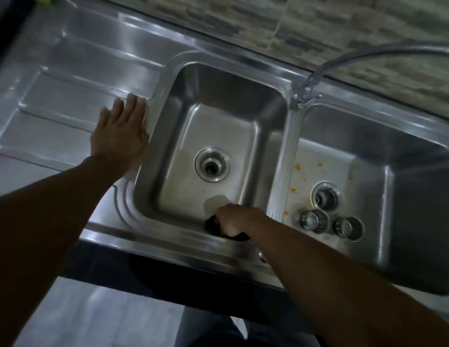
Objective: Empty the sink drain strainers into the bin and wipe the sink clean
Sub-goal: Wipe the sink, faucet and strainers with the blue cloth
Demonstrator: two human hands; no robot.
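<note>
Cloth (211,222) is gripped by the right hand (234,220) in the left basin (218,128); the left hand (119,136) is spread flat on the steel drainboard (55,103).

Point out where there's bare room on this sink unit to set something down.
Free: the drainboard left of the left hand, and the left basin's floor between its drain and back wall. Crowded: the left basin's near edge, where the right hand's grip holds a dark cloth, and the right basin's near left corner, holding two strainers and orange scraps.
</note>
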